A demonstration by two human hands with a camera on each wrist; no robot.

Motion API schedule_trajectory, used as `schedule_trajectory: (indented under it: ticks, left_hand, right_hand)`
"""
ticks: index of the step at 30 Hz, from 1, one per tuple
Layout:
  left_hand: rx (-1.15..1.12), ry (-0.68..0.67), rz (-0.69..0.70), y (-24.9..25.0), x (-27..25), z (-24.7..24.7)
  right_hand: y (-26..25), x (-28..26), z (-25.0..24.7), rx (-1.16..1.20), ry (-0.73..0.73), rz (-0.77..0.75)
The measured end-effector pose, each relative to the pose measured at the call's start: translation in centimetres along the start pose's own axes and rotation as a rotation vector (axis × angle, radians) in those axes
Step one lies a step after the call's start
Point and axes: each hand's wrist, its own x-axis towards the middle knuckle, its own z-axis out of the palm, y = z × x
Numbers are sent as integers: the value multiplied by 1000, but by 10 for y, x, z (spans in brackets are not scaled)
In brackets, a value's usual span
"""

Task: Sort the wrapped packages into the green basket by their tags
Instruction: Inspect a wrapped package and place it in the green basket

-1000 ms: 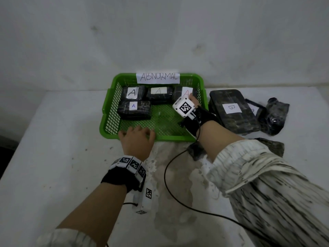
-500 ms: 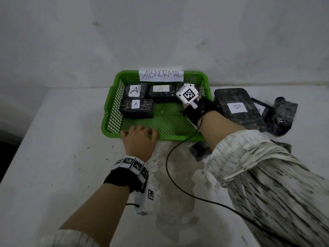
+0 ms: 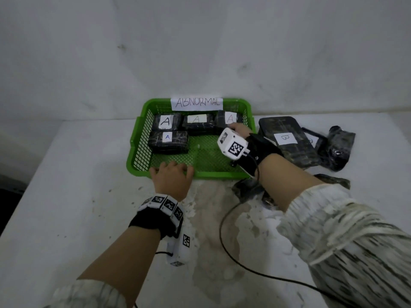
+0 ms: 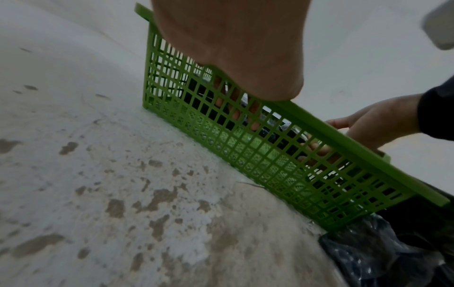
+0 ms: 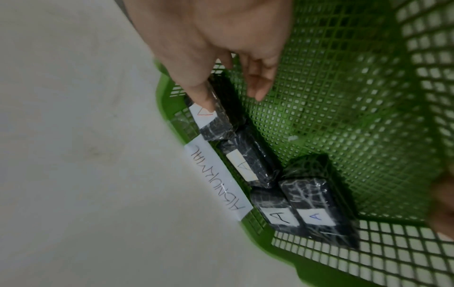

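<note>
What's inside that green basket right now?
Four dark wrapped packages tagged A lie in the basket, three along the back wall, one in front. The right hand touches the rightmost. Their contents are hidden by the wrap.

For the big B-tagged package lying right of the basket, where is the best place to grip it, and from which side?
Probably across its short width near the front end, coming from above. The B-tagged package lies flat, its left long edge close to the green basket and another wrapped package crowding its right, so the near end looks freest.
</note>
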Motion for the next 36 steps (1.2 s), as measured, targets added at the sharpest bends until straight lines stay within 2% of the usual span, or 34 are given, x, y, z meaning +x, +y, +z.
schedule_trajectory:
  ticks: [3,5,8,11,14,17,19,20,23,25,29,36]
  left_hand:
    - [17,-86,9,1,0,-7]
    - [-41,-102,-37,5,0,-10]
    - [-167,-62,-47,21,1,-9]
    - [-232,-50,86,50,-4,-10]
    - [-258,-46,218,81,-15,-12]
    - [-257,-89,258,100,-24,-9]
    - [-258,-105,262,106,-28,-4]
    - [-264,-112,265,106,-30,-2]
    - [-282,-132,283,102,-33,4]
    - [-284,-136,297,98,-35,5]
    - [-291,-159,313,93,-35,2]
    - [-280,-169,303,91,-40,-2]
  right_hand:
    - [-6,-5,-15,137,5,38]
    - [-11,-13,-32,94,-28,-1]
    - [-14,-28,-66,-11,80,-226]
    - [-10,-46,-103,-230,216,-389]
    - [10,-57,-126,-408,195,-410]
    - [38,-65,-132,-646,61,-399]
    - [54,-72,-128,-899,-11,-422]
    - [61,-75,-125,-1068,-4,-454]
    - [79,-83,-113,-1596,143,-546]
    - [90,-83,-108,-1783,192,-471]
    - [108,-74,-107,-1699,235,-232]
    - [109,-69,-103,-1500,308,-156]
